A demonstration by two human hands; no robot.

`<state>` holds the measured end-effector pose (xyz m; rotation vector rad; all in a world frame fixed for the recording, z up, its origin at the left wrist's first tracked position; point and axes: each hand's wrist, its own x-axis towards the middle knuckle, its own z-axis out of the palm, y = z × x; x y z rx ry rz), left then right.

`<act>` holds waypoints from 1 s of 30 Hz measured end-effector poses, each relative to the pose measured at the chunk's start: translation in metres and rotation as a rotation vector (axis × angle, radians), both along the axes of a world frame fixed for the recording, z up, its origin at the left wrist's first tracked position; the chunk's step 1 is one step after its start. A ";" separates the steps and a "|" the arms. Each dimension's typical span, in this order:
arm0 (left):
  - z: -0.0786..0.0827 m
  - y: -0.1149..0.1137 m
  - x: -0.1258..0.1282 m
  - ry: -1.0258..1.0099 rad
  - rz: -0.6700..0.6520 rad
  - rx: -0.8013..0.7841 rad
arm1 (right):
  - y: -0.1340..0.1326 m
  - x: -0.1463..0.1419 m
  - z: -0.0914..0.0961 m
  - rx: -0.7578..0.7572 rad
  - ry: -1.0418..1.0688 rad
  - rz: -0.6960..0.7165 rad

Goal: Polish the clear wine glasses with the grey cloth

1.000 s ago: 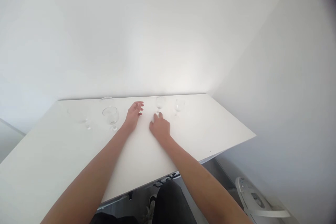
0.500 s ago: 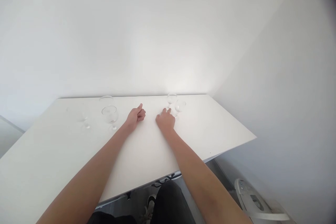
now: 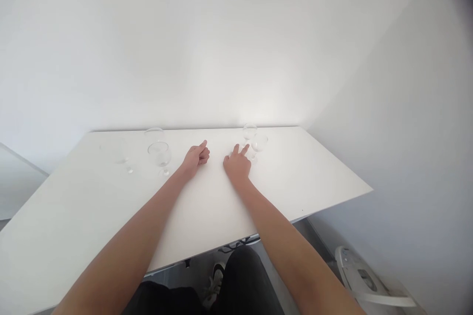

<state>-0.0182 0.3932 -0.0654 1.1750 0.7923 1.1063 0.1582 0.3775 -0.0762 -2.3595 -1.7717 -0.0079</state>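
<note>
Both my arms reach out over a white table. My left hand rests on the tabletop, fingers curled in loosely, and holds nothing. To its left stands a clear stemmed glass. My right hand lies flat with the fingers stretched out, their tips close to the foot of a small clear glass; I cannot tell whether they touch it. A second small glass stands just behind that one.
Two more clear glasses stand further left, one by the wall and one nearer me, faint against the white. Walls close the table at the back and right. A white appliance sits on the floor at the lower right.
My right hand slid a small glass rightward to stand beside the other small glass, then let go and opened. My left hand's fingers curled in. The view shifted slightly.
</note>
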 end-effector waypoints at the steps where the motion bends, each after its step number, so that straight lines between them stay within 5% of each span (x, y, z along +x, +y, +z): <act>1: 0.000 0.000 0.000 -0.002 0.000 0.002 | -0.005 0.000 0.000 0.003 -0.015 0.024; 9: 0.002 -0.001 0.002 0.024 0.027 -0.018 | -0.023 0.000 -0.002 0.020 -0.082 0.191; 16: -0.002 0.001 0.003 0.053 0.048 0.001 | 0.006 -0.025 0.000 0.013 -0.045 0.437; 30: -0.002 0.002 0.005 0.072 0.230 0.017 | 0.053 -0.044 0.003 0.039 0.065 0.584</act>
